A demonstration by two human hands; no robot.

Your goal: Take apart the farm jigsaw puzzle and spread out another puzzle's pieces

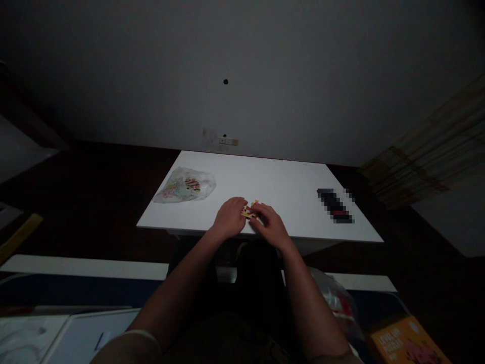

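Note:
Small jigsaw puzzle pieces (248, 212), patterned in yellow, red and white, lie near the front edge of the white table (265, 177). At their left side is my left hand (230, 218), its fingers pressed together and closed against the pieces' edge. From the right, my right hand (270, 225) curls over them, thumb and fingers gripping the pieces. My fingers cover part of the pieces, so how they join is hard to see. A clear plastic bag (200, 178) with colourful pieces inside lies on the table's left part.
A blurred-out dark object (335, 206) lies on the table's right side. Beside my seat are an orange puzzle box (409, 341) at lower right, another plastic bag (337, 298), and a white board (89, 333) at lower left. A wall (273, 101) stands behind the table.

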